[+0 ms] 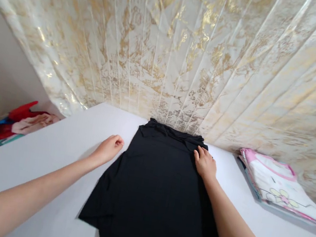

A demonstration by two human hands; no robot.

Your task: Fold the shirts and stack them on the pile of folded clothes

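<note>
Okay, black garment (162, 184) lies mid-table, running from the far edge toward near, likely spread lengthwise for full-width access. Right hand (205, 163) rests on its far right edge, probably steadying it; can't tell if that grip pinches cloth. Left hand (109, 148) is curled narrow just left of the garment, nothing visible in it. Folded stack (280, 183) sits on the right of the white table (57, 158), apart, presumably to leave working room.

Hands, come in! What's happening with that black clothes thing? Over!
Right hand on black garment, near its far edge. Left hand curled beside it. Garment spread on white table. Folded clothes apart, to the right.
</note>
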